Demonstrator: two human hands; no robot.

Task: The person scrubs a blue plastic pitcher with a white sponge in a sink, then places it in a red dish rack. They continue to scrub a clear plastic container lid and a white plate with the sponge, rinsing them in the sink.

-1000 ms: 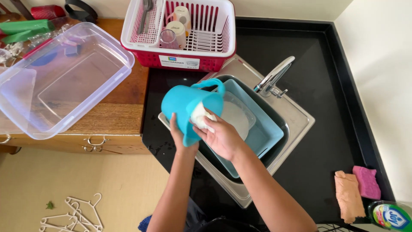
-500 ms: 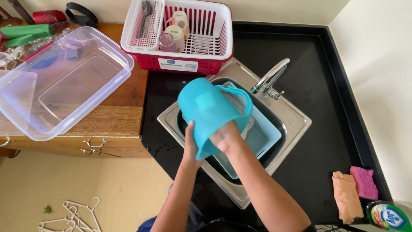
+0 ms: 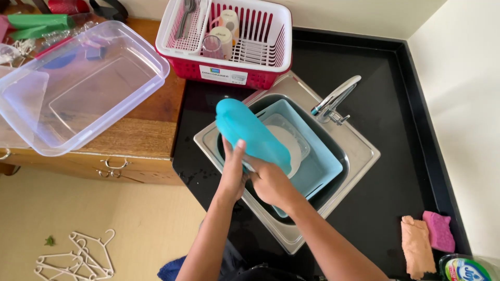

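A turquoise plastic jug (image 3: 249,132) is held over the steel sink (image 3: 359,151), turned so its bottom faces me. My left hand (image 3: 233,171) grips its lower left side with the thumb up along the wall. My right hand (image 3: 268,179) clasps it from below on the right. Under the jug a light blue square tub (image 3: 317,166) sits in the sink with a clear container (image 3: 294,145) inside it.
A red and white dish rack (image 3: 245,67) with cups and cutlery stands behind the sink. A large clear plastic box (image 3: 78,88) rests on the wooden cabinet at left. The tap (image 3: 336,96) is at the sink's right. Orange and pink cloths (image 3: 427,242) lie on the black counter. White hangers (image 3: 78,257) lie on the floor.
The jug has been rotated from opening and handle toward me to bottom toward me. Both hands have shifted lower on it.
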